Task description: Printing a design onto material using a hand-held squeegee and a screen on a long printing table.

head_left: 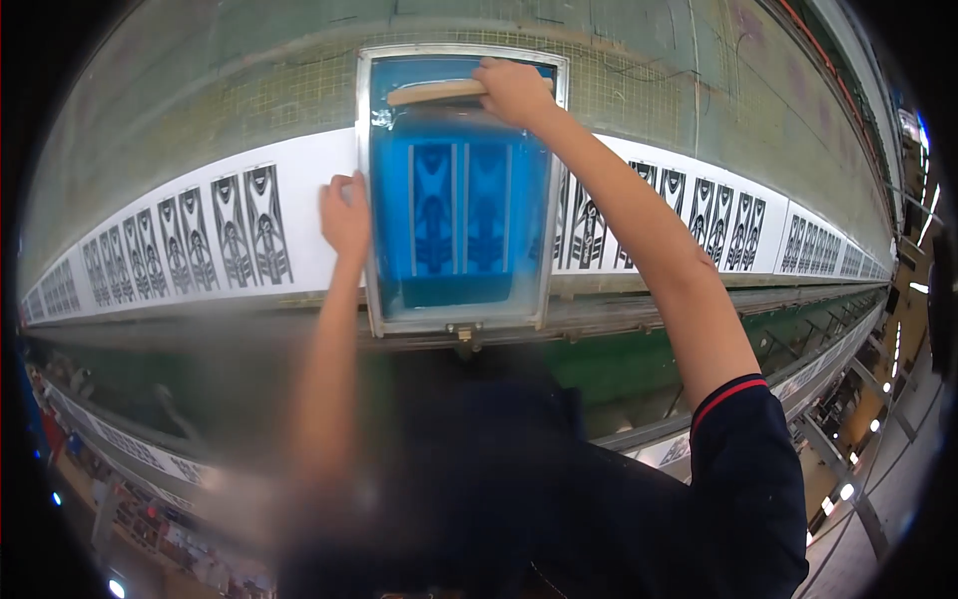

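Left of the left grip (345, 215), a white sheet (304, 200) printed with paired black patterns lies on a greenish tabletop (249, 90). That grip's fingers curl at the left edge of a metal frame (464, 49); whether they pinch it, I cannot tell. Right of this grip, a blue screen (461, 190) fills the frame. Across the screen's far end, a wooden bar (429, 94) juts leftward from the right grip (514, 90), its fingers clasping the bar. Right of that grip's forearm (639, 200), more black-patterned sheets (733, 220) run on.
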The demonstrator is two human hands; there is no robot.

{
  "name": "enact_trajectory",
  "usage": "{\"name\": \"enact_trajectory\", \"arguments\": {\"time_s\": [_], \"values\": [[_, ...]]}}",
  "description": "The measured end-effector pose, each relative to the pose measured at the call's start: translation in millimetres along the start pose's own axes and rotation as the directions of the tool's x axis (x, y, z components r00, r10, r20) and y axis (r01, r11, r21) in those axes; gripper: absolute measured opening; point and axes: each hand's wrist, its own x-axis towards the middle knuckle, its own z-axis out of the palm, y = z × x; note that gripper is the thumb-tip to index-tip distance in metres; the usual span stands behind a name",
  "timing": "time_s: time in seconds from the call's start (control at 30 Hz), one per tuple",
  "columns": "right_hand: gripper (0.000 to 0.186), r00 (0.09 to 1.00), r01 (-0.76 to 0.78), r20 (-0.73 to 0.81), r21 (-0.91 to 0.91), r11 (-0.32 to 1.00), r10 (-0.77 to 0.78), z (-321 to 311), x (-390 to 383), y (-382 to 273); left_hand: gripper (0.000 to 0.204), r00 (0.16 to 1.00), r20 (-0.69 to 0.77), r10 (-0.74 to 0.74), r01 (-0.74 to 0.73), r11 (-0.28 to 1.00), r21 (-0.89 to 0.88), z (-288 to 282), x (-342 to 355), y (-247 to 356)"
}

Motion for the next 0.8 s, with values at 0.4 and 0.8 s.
{"name": "enact_trajectory", "arguments": {"time_s": [0.4, 0.8], "values": [[0.042, 0.941, -0.2, -0.284, -0.03, 0.979, 0.184, 47, -20, -17, 0.021, 0.687, -0.034, 0.726, -0.723, 0.679, -0.128, 79, 110, 96], [0.06, 0.963, -0.168, -0.197, 0.102, 0.98, 0.186, 102, -270, -194, 0.012, 0.732, 0.042, 0.68, -0.66, 0.723, -0.206, 22, -151, -58]]}}
